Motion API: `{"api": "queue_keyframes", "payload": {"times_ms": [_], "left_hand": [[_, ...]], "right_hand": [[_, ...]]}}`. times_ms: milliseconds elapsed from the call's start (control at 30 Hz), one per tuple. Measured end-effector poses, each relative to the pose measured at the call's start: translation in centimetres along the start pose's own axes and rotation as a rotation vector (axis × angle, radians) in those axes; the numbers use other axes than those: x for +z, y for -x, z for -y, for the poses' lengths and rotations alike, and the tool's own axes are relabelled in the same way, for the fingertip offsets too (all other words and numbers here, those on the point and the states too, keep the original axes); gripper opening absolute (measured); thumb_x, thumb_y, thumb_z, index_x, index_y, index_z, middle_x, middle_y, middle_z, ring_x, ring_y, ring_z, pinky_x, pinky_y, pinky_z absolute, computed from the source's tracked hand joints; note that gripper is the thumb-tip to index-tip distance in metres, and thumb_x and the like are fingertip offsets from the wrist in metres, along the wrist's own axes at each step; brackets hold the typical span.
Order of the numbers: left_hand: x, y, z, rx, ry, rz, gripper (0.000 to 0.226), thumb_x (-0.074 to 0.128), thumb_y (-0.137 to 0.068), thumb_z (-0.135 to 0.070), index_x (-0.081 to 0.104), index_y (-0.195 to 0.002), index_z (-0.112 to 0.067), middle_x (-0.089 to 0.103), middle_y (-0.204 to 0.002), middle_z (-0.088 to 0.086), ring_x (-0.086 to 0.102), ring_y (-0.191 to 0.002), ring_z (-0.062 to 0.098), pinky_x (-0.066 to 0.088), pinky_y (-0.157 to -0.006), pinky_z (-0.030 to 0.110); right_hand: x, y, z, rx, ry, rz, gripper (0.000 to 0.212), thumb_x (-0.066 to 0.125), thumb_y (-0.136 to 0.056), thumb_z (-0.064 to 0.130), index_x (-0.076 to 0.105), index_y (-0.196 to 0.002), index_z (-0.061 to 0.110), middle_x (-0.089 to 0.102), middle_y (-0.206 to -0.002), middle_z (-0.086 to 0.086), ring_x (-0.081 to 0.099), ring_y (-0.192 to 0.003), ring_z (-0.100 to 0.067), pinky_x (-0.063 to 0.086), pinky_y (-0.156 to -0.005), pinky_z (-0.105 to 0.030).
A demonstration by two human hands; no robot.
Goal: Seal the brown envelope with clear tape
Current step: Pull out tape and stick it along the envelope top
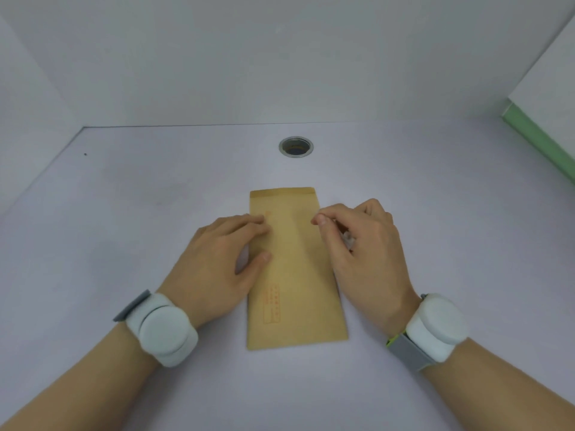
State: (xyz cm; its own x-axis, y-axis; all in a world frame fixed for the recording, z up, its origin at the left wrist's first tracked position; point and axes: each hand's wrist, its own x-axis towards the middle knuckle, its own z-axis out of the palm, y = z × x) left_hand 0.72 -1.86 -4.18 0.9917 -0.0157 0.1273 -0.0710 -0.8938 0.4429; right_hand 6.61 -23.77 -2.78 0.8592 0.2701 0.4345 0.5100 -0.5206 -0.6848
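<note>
pale lilac desk (124,231) fills the view, walled by plain white panels, with a green strip (541,141) at the far right edge. brown envelope (295,275) lies flat at the centre of the desk, long axis running away from the person, flap end farthest, red printed boxes near its close left corner. left hand (217,259) rests flat, fingers spread and extended, fingertips and thumb pressing the envelope's left edge. right hand (364,244) sits at the envelope's right edge, fingers curled, thumb and forefinger pinched together over the paper; something small and pale shows under the palm, cannot tell what. white round wrist units (165,331) on both forearms. a metal-rimmed cable hole (296,146) sits beyond the envelope, well apart.
</note>
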Motion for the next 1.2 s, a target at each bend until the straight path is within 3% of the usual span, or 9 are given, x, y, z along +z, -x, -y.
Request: {"api": "queue_keyframes", "payload": {"times_ms": [133,333,500,600,700,867,1033,1133,1200], "left_hand": [[0.3,0.2,-0.5,-0.001,0.055,-0.043,0.045,0.049,-0.093,-0.057,0.062,-0.128,-0.032,0.057,-0.132,-0.018,0.053,-0.122,0.008,0.038,-0.107,0.034],[-0.2,-1.8,0.2,-0.237,0.320,-0.262,0.031,0.063,-0.096,-0.035,0.064,-0.126,-0.028,0.065,-0.120,-0.008,0.062,-0.107,0.006,0.045,-0.091,0.015],[0.2,-4.3,0.2,-0.304,0.248,-0.288,0.031,0.069,-0.093,-0.031,0.067,-0.124,-0.029,0.066,-0.112,-0.008,0.061,-0.088,0.009,0.042,-0.077,0.016],[0.5,-6.0,0.2,-0.314,0.174,-0.284,0.015,0.067,-0.092,-0.032,0.073,-0.107,-0.031,0.066,-0.107,-0.005,0.060,-0.082,0.013,0.047,-0.078,0.028],[0.4,-6.8,0.2,-0.330,0.150,-0.276,0.007,0.065,-0.094,-0.029,0.070,-0.091,-0.033,0.064,-0.101,-0.005,0.063,-0.084,0.018,0.049,-0.077,0.031],[0.2,-6.5,-0.3,-0.224,0.331,-0.292,0.009,0.061,-0.099,-0.020,0.066,-0.094,-0.025,0.073,-0.093,-0.004,0.066,-0.081,0.011,0.046,-0.071,0.014],[-0.1,-5.7,-0.9,-0.229,0.470,-0.321,0.015,0.060,-0.102,-0.031,0.067,-0.091,-0.023,0.074,-0.079,0.002,0.062,-0.070,0.021,0.048,-0.068,0.033],[-0.1,-4.6,-1.1,-0.262,0.521,-0.366,0.006,0.063,-0.099,-0.021,0.068,-0.096,-0.025,0.068,-0.064,-0.001,0.053,-0.062,0.012,0.043,-0.064,0.020],[-0.1,-4.0,-1.3,-0.275,0.538,-0.379,0.011,0.063,-0.099,-0.017,0.070,-0.103,-0.025,0.072,-0.068,-0.001,0.057,-0.064,0.011,0.044,-0.066,0.015]], "right_hand": [[0.0,0.0,0.3,-0.001,-0.155,0.033,0.016,0.062,-0.099,0.020,0.076,-0.093,0.025,0.063,-0.070,0.015,0.054,-0.090,-0.013,0.045,-0.076,-0.025],[0.4,0.3,0.3,-0.041,-0.172,0.164,0.016,0.063,-0.099,0.020,0.077,-0.095,0.028,0.062,-0.074,0.025,0.055,-0.089,-0.010,0.041,-0.073,-0.013],[0.4,0.5,0.3,-0.051,-0.135,0.206,0.017,0.062,-0.100,0.021,0.077,-0.097,0.028,0.063,-0.077,0.026,0.053,-0.090,-0.008,0.040,-0.074,-0.012],[0.3,0.5,0.4,-0.064,-0.123,0.216,0.018,0.061,-0.100,0.022,0.077,-0.097,0.028,0.063,-0.079,0.028,0.053,-0.090,-0.008,0.041,-0.074,-0.013],[0.4,0.4,0.6,-0.076,-0.122,0.217,0.017,0.061,-0.100,0.022,0.077,-0.097,0.028,0.058,-0.076,0.033,0.053,-0.090,-0.008,0.042,-0.075,-0.015],[0.5,0.4,0.4,-0.080,-0.119,0.222,0.017,0.060,-0.100,0.022,0.077,-0.097,0.026,0.064,-0.076,0.020,0.052,-0.089,-0.011,0.042,-0.075,-0.016],[0.6,0.4,0.1,-0.087,-0.119,0.227,0.018,0.059,-0.101,0.024,0.076,-0.095,0.025,0.068,-0.077,0.015,0.051,-0.088,-0.013,0.042,-0.074,-0.017],[0.6,0.5,0.1,-0.105,-0.117,0.245,0.018,0.058,-0.101,0.026,0.074,-0.094,0.025,0.070,-0.077,0.010,0.050,-0.088,-0.015,0.042,-0.073,-0.019],[0.6,0.6,0.1,-0.117,-0.115,0.248,0.019,0.057,-0.101,0.027,0.074,-0.093,0.026,0.071,-0.078,0.008,0.050,-0.088,-0.015,0.042,-0.073,-0.019]]}}
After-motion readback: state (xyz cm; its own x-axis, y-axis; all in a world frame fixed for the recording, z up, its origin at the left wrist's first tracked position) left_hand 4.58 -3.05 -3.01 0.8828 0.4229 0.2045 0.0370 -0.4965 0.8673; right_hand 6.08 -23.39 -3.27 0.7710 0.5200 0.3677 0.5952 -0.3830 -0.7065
